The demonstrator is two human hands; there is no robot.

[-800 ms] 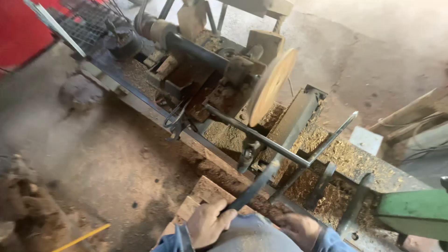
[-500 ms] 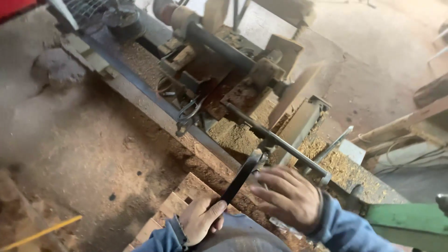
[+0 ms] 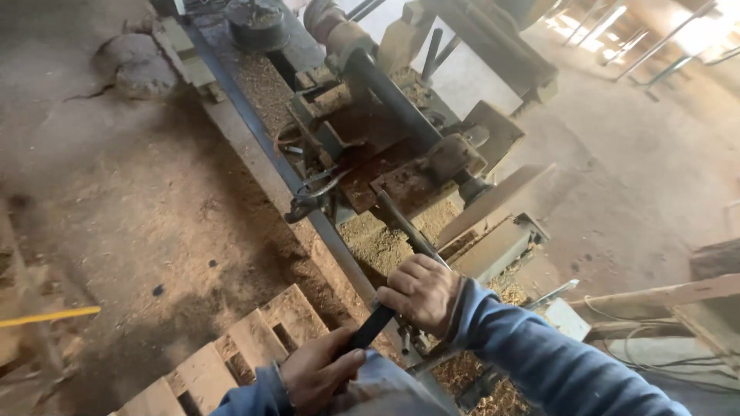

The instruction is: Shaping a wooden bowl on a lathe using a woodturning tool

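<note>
Bare hands, the left hand (image 3: 320, 375) and right hand (image 3: 420, 294), emerge from blue long sleeves (image 3: 539, 362).

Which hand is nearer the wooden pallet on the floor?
Left. The left hand grips the dark tool's lower end right beside the wooden pallet; the right hand holds the tool farther up, over the sawdust-covered machine.

Daylight pours in from about one o'clock, blowing the far floor and railings there into white glare. The rest is dim and warm brown, darkening toward nine and seven o'clock, where soft shadow covers the dirt floor (image 3: 131, 231). The machine (image 3: 385, 146) is fairly sharp at centre. Both hands and the blue sleeve (image 3: 555, 362) at five o'clock look soft, slightly motion-blurred. Straight lines bend near the edges.
</note>
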